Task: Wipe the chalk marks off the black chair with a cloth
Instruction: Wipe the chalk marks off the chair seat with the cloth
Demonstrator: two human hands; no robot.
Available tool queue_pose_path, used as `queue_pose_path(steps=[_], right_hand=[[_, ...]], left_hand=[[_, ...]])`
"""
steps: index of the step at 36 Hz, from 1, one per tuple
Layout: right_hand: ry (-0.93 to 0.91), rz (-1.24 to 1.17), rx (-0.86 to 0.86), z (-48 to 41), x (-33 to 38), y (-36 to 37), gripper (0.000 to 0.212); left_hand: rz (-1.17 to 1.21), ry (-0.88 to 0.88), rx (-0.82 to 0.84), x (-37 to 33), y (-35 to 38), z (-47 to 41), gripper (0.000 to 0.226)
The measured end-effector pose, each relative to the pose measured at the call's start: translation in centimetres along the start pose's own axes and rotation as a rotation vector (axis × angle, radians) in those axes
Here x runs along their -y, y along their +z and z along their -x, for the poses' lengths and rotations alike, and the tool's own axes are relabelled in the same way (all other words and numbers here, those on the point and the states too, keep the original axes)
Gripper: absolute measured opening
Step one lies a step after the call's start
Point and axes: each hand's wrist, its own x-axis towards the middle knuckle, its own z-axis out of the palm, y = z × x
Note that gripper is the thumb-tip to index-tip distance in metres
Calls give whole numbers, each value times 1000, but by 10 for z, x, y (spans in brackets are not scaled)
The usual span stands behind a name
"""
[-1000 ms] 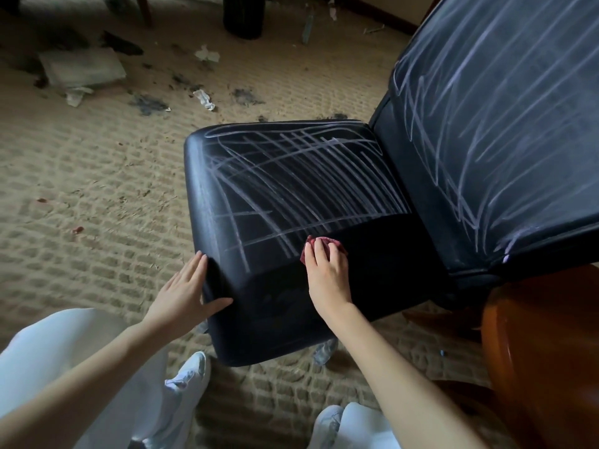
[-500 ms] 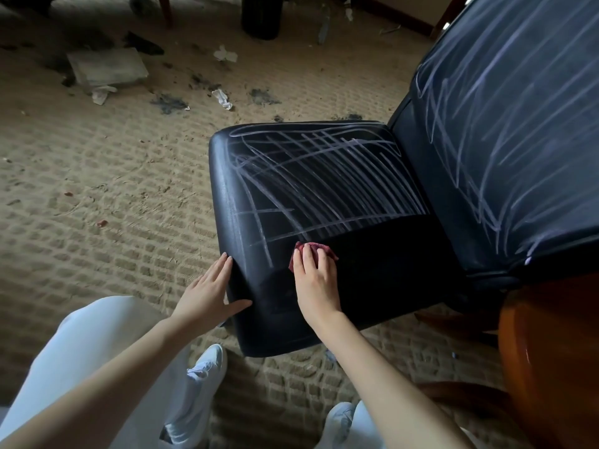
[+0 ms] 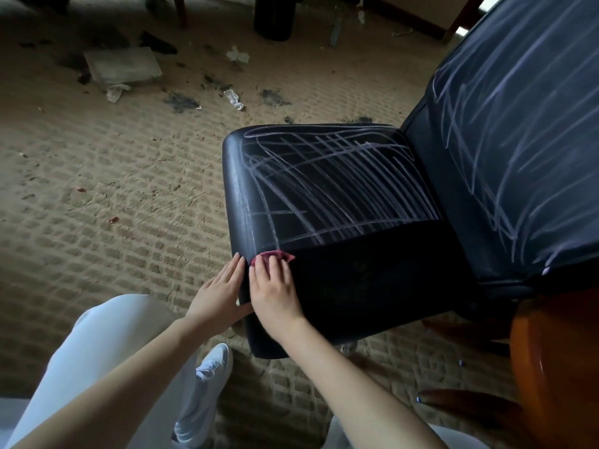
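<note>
The black chair (image 3: 372,286) fills the right of the head view. White chalk marks (image 3: 334,189) cross the far part of its seat and its backrest (image 3: 518,140); the near strip of the seat is plain black. My right hand (image 3: 274,286) lies flat with straight fingers on a small dark red cloth (image 3: 274,255), pressing it onto the seat near the left front corner. My left hand (image 3: 217,296) rests flat against the seat's left edge, right beside the right hand. Most of the cloth is hidden under my fingers.
A glossy orange-brown wooden armrest (image 3: 557,367) stands at the lower right. The beige carpet (image 3: 113,205) is littered at the back with crumpled paper (image 3: 234,98), a flat grey slab (image 3: 123,64) and dark stains. A dark bin (image 3: 274,16) stands at the far edge.
My right hand has slid the cloth leftwards along the edge of the chalked area to the seat's left front corner. My left hand has stayed on the seat's edge.
</note>
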Motion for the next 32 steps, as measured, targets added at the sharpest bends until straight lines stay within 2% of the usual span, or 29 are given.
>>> queue_pose_path(steps=[3, 6, 10, 14, 17, 24, 32], right_hand=[[-6, 0, 61, -8, 6, -1, 48], [-84, 67, 43, -8, -5, 1, 34], [-105, 47, 73, -8, -18, 2, 52], [-153, -12, 26, -11, -30, 1, 40], [-141, -90, 25, -13, -41, -4, 53], [-112, -161, -59, -16, -67, 2, 54], [-46, -194, -71, -13, -97, 4, 59]], left_hand=[[14, 24, -11, 4, 3, 0, 95], [12, 27, -13, 5, 3, 0, 97], [24, 12, -5, 2, 3, 0, 99], [19, 7, 7, 4, 3, -1, 101], [7, 8, 18, 4, 3, -1, 101], [34, 6, 56, 7, 3, -4, 105], [10, 0, 71, 10, 7, -7, 106]])
